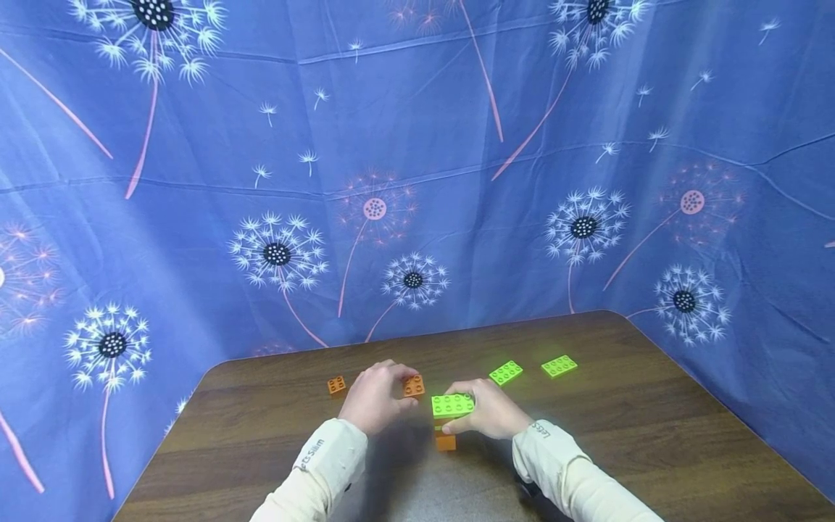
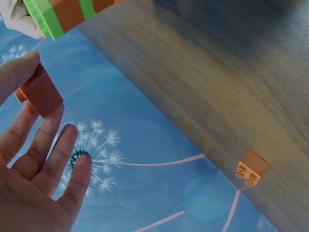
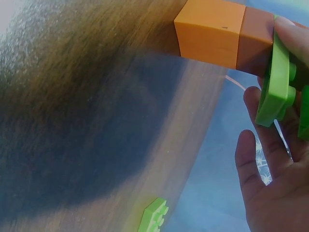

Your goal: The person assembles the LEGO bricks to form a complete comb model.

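Observation:
Between thumb and fingertips, my left hand [image 1: 375, 397] pinches an orange toy brick [image 1: 414, 386] with its studs facing up toward the head camera. The left wrist view shows that same orange brick [image 2: 42, 92] at the fingertips, the other fingers spread. My right hand [image 1: 491, 409] grips a stack of orange and green toy bricks [image 1: 446, 442], just right of the left hand's brick and apart from it. A long green brick [image 1: 451, 405] tops the stack. In the right wrist view, orange bricks [image 3: 210, 34] form the stack's lower end, and fingers partly hide its upper part.
A loose orange brick [image 1: 335, 384] lies left of my left hand. Two green bricks, one nearer [image 1: 506, 373] and one farther right [image 1: 559, 366], lie beyond my right hand on the brown wooden table [image 1: 626, 420]. A blue dandelion-print cloth [image 1: 417, 181] hangs behind the table.

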`<state>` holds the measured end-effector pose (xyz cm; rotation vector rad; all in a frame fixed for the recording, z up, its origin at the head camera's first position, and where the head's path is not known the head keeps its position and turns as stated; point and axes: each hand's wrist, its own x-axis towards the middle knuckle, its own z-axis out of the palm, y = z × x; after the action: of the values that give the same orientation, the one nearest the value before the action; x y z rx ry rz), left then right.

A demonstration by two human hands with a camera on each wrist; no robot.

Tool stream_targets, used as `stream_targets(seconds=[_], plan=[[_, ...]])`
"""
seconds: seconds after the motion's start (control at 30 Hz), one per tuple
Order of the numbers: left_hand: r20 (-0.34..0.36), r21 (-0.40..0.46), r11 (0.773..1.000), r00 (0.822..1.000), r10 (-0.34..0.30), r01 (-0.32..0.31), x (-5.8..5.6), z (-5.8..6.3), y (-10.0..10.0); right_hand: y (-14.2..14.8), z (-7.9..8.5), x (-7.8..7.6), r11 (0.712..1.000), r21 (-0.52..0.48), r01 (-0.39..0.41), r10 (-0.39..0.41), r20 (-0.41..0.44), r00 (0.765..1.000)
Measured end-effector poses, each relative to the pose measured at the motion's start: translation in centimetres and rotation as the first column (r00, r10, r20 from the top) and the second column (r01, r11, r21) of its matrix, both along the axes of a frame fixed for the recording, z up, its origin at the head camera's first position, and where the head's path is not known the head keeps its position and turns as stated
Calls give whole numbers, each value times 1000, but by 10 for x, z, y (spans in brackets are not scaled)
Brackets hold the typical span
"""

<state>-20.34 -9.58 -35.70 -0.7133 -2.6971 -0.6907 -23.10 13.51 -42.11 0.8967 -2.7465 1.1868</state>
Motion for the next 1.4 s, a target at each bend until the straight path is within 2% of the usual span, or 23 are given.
stream_targets(seconds=[0.27, 0.47, 0.83, 1.17, 1.4], plan=[[22, -2, 1000, 999, -31, 31, 0, 1, 11, -1, -1, -1, 1000, -3, -9, 9, -10, 1000], [5, 0, 999, 999, -44, 44, -1, -2, 19, 0, -1, 0, 1000, -4, -11, 10, -16, 1000], [6, -52, 997, 998, -60, 60, 1, -5, 32, -1, 2, 2, 1000, 2, 4, -4, -3, 1000], [0, -72, 996, 998, -57, 57, 2, -5, 34, -1, -2, 0, 1000, -5, -3, 3, -39, 999], [15, -90, 994, 998, -53, 54, 0, -8, 36, -1, -1, 1, 1000, -2, -3, 3, -33, 999]])
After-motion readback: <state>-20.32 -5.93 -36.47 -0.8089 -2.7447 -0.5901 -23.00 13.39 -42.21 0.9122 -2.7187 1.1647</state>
